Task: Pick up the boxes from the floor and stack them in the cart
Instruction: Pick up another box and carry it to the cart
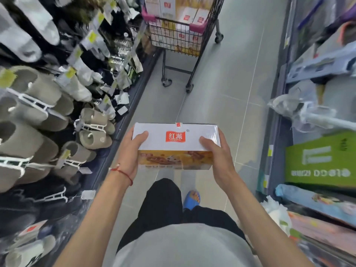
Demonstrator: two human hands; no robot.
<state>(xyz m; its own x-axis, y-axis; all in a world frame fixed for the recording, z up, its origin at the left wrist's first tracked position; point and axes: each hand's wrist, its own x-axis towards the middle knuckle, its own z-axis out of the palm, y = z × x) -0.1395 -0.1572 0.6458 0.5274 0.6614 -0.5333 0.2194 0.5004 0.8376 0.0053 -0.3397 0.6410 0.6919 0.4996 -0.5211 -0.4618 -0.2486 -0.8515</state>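
Aisle floor: grey tile, running below and ahead of both hands.

Display rack: outboard of the left hand, full height of view. Grey slippers on white hangers, socks with yellow price tags further ahead. Heavily blurred.

Shelving: outboard of the right hand. Packaged goods, plastic-wrapped items; contents mostly too blurred to identify. Green carton sits on it level with the right hand, well apart from it.

Cart: black wire, pink corner trim, on castors, standing well ahead of the hands and slightly toward the left-hand side of the aisle. Stacked boxes already fill it to above the rim, white and yellow with red marks.

Held box: off the floor, between the two hands at about waist level, long axis across the body. White top face up, orange printed side facing the person. Red logo centred on top, between the two thumbs.

Left hand: grasps the box's left end, thumb on top face, fingers wrapped behind.

Right hand: grasps the right end, same arrangement.

Blue sandal: on the floor below the hands.

Red string bracelet: on the left wrist.
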